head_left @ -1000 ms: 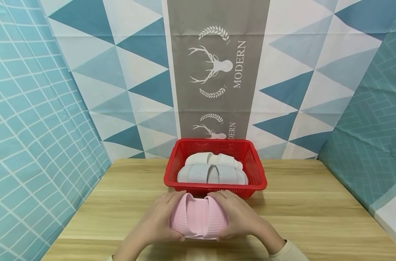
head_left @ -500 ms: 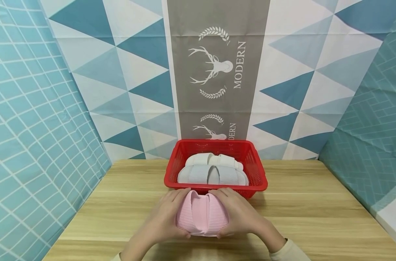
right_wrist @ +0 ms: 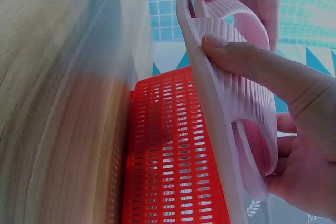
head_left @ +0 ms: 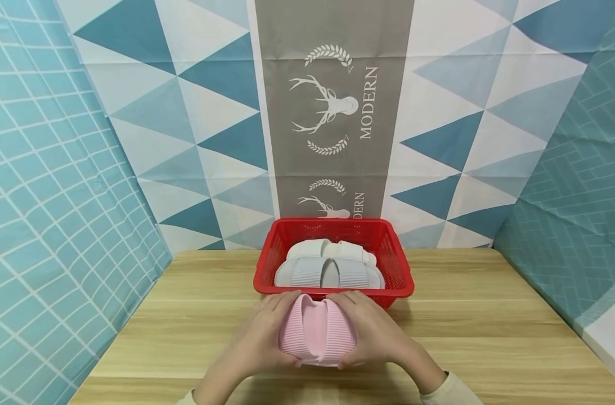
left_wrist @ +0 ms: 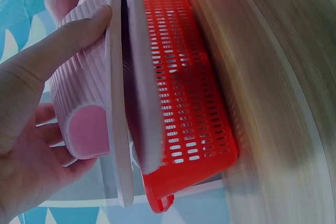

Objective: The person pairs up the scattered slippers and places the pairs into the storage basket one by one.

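My left hand (head_left: 256, 343) and right hand (head_left: 378, 334) hold a pair of pink slippers (head_left: 339, 337) between them, just in front of the red basket (head_left: 332, 292). Each hand curls over a ribbed strap, thumb on the near side and fingers at the far side. In the left wrist view the slippers stand on edge, the nearer pink slipper (left_wrist: 118, 108) partly overlapping the other sole (left_wrist: 144, 98). From the right wrist, my right thumb (right_wrist: 236, 53) presses by the sole edge, with my left hand beyond.
Inside the basket lie grey slippers (head_left: 307, 272), with white slippers (head_left: 309, 248) behind them. The basket stands on a wooden table (head_left: 459, 315) near the patterned back wall (head_left: 226, 140). Tiled-pattern sheets hang at the left (head_left: 59, 185) and right (head_left: 565, 214).
The pink slippers have moved slightly away from the body, up to the basket's front. My left hand has shifted right, so the two straps sit closer together.
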`<state>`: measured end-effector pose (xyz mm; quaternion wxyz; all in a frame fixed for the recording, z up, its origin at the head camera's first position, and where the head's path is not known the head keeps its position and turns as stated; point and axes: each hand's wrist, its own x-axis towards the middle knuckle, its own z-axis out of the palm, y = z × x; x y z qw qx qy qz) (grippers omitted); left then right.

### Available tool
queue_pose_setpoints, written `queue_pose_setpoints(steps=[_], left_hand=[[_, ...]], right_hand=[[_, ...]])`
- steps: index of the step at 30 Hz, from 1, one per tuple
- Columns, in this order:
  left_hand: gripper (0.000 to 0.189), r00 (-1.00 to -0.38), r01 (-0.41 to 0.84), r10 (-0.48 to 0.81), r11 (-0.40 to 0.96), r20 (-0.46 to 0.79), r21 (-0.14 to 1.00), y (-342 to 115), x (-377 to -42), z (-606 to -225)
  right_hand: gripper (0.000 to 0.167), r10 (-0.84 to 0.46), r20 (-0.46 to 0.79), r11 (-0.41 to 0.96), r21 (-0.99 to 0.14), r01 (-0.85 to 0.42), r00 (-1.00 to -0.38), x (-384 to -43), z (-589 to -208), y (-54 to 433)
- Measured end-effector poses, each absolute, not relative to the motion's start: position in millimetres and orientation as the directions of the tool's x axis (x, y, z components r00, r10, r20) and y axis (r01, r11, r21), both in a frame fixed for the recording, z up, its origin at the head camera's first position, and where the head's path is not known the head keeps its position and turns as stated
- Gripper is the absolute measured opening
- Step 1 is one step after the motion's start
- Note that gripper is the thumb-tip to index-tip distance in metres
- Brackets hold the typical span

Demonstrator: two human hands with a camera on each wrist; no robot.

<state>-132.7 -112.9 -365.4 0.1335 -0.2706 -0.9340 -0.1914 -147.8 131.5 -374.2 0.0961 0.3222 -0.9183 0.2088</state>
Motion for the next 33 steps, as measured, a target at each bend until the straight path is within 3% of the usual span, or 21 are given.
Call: queue_pose_setpoints(steps=[13, 25, 33], left_hand=[[0.104, -0.803, 0.569, 0.441, 0.769, 0.401, 0.291, -106, -130, -368], [0.102, -0.77, 0.593, 0.435, 0.757, 0.466, 0.275, -115, -125, -379], [0.103, -0.768, 0.596, 0.424, 0.748, 0.479, 0.292, -115, -122, -378]], right_hand=[[0.101, -0.55, 0.338, 0.7, -0.312, -0.642, -0.764, -147, -376, 130], [0.106, -0.591, 0.234, 0.675, -0.382, -0.632, -0.772, -143, -378, 133], [0.102, -0.576, 0.243, 0.644, -0.453, -0.616, -0.781, -142, -378, 139]])
